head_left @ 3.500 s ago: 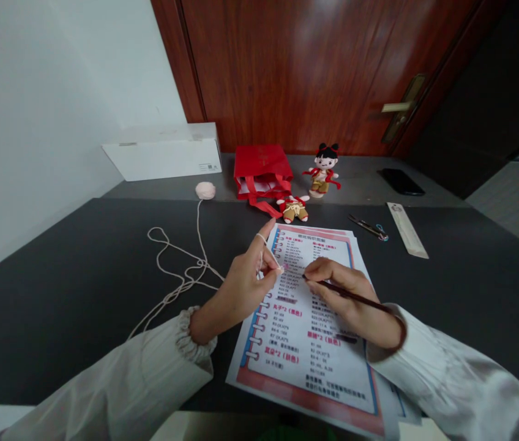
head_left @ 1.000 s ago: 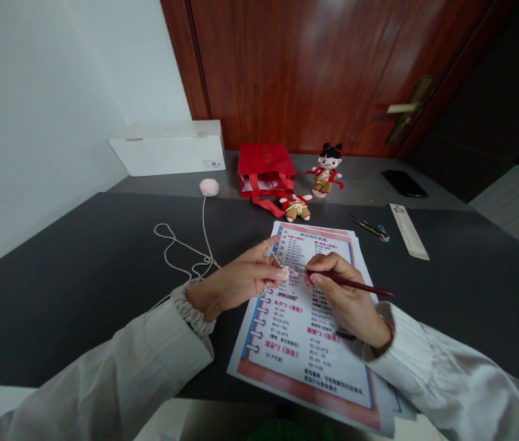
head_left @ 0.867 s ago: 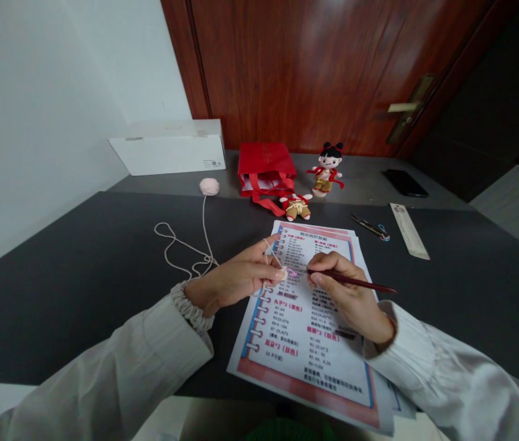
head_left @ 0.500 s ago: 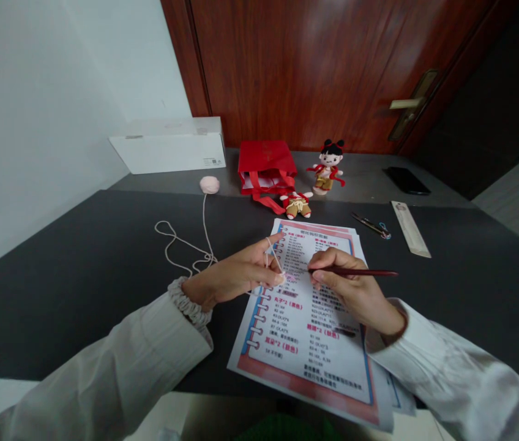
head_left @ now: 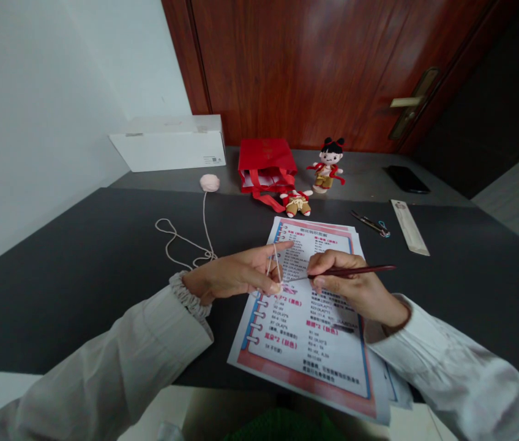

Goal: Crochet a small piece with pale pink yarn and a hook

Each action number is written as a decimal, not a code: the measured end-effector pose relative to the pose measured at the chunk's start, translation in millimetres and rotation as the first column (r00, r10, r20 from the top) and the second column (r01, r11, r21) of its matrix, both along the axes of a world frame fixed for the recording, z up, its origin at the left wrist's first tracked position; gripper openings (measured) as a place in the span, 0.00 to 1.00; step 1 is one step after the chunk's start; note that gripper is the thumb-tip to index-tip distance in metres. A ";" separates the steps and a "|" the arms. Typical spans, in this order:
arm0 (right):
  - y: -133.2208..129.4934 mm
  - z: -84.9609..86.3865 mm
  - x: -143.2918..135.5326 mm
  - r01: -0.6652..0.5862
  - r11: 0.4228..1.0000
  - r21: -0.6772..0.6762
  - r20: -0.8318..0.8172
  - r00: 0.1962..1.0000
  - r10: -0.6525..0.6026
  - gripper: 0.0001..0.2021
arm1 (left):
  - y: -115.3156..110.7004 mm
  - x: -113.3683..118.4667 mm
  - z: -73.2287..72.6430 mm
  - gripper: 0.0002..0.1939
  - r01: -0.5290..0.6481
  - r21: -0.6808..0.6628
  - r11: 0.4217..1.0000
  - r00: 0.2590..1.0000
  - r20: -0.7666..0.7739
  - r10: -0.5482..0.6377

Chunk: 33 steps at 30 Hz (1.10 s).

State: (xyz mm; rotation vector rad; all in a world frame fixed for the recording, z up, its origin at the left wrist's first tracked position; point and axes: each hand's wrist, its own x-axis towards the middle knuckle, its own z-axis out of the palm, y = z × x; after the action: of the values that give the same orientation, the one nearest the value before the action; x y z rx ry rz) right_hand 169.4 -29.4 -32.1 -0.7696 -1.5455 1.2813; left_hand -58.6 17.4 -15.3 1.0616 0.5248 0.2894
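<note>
Two bare hands work over printed sheets (head_left: 305, 373) that lie towards the near edge of a dark table (head_left: 80, 288) and overhang it. The left hand (head_left: 241, 274) pinches a small piece of pale crochet (head_left: 278, 287) between thumb and fingers, above the left part of the top sheet; its index finger points out, with yarn (head_left: 205, 228) looped round it. The right hand (head_left: 355, 285) grasps a dark red hook (head_left: 369, 269) like a pen, its thin tip reaching to the crochet; whether it sits in a stitch is too small to tell. The yarn trails in loose loops to a pale pink ball (head_left: 209, 182). Along the far edge, from the left corner, stand a white box (head_left: 172, 153), a red bag (head_left: 266, 154) and a black-haired doll (head_left: 330, 160); a headless doll (head_left: 298, 204) lies before the bag. Near the far right corner lies a black phone (head_left: 407, 179), with a white packet (head_left: 410, 226) closer in.
</note>
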 end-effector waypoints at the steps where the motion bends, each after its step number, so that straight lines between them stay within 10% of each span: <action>1: 0.2 -0.1 0.1 0.000 1.000 -0.001 0.000 1.000 0.000 0.05 | -0.1 -0.1 0.0 0.49 -0.002 0.003 1.000 1.000 0.000 0.002; 13: 3.0 0.6 0.3 -0.125 0.971 -0.203 -0.145 0.985 0.096 0.05 | -1.4 1.1 5.2 0.48 0.055 0.018 0.998 0.997 -0.050 -0.054; 21: 6.4 -1.2 -13.6 -0.201 0.847 -0.492 -0.400 0.917 -0.014 0.04 | -11.0 18.9 8.5 0.49 -0.248 0.309 0.918 0.966 0.005 0.259; 33: 4.1 -1.7 -16.8 0.068 0.959 -0.276 -0.186 0.975 -0.122 0.06 | -14.7 25.8 7.7 0.52 -0.333 0.426 0.841 0.931 0.010 0.364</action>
State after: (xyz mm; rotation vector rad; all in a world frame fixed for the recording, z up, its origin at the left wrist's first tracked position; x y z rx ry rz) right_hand 152.5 -25.3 -33.8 -0.8455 -1.1734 1.4669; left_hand -32.8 2.7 -7.6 1.3986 0.7437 0.7163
